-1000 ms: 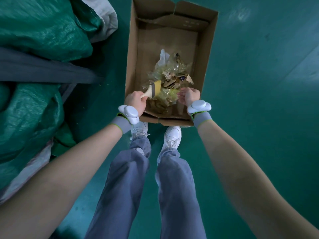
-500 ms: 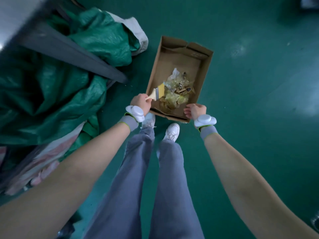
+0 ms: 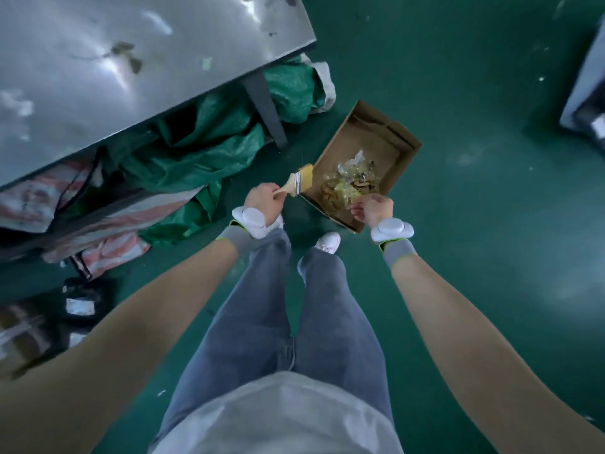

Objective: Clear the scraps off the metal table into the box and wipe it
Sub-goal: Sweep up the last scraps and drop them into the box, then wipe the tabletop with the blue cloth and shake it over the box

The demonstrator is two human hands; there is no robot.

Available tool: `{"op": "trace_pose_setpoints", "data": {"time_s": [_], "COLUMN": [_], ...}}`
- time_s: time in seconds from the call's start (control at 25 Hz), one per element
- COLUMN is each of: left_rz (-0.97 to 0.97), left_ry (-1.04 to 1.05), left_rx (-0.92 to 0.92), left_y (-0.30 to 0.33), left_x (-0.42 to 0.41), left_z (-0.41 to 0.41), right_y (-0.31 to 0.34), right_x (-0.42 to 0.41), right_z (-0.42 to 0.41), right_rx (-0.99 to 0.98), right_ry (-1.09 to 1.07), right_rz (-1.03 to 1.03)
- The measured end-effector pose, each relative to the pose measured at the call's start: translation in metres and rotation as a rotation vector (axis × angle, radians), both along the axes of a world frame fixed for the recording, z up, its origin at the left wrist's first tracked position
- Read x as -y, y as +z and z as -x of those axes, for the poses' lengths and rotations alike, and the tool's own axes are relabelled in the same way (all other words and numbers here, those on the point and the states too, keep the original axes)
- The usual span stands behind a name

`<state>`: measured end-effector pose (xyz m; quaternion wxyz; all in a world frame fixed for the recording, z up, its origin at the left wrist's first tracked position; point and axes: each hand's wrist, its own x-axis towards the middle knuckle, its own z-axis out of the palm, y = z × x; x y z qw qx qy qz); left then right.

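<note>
Cardboard box (image 3: pixel 397 144) sits on the green floor just right of the worktop (image 3: pixel 131 70), scraps (image 3: pixel 352 186) heaped at its near end. My left hand (image 3: pixel 262 199) has a clenched grip round the brush (image 3: pixel 296 183) handle, bristles pointing up at the box's left wall. My right hand (image 3: pixel 376 208) hangs over the near corner of the box, fingers curled; can't tell if that grip holds anything (too blurred). A sec ago I was bent low w/ both hands in the box; now I've straightened up and the worktop has come into view. So the dump looks done, I'd say. Worktop isn't clean tho: dark bits and smears show on the metal, esp. near the far edge. Prob another sweep next, then the wipe. No cloth in sight.
</note>
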<state>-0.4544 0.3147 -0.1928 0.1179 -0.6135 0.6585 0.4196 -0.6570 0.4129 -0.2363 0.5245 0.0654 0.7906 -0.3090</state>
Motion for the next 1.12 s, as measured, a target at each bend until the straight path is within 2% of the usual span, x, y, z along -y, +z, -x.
{"op": "trace_pose_setpoints", "data": {"time_s": [0.4,0.6,0.8,1.12], "left_rz": [0.172,0.263,0.324,0.458], "left_ry": [0.240,0.338,0.429,0.765], "left_rx": [-0.185,-0.264,-0.322,-0.314], "left_y": [0.114,0.158,0.179,0.191], "left_x": [0.003,0.018,0.027,0.028], "left_z": [-0.115,-0.214,-0.300,-0.404], "right_y": [0.117,0.156,0.171,0.195], "right_x": [0.069,0.109,0.151,0.231], "right_z": [-0.081,-0.167,-0.251,-0.363], "right_rx": [-0.267,-0.356,-0.435,-0.391], "right_ry": [0.341,0.471,0.574,0.746], "right_rz": [0.262,0.426,0.588,0.705]}}
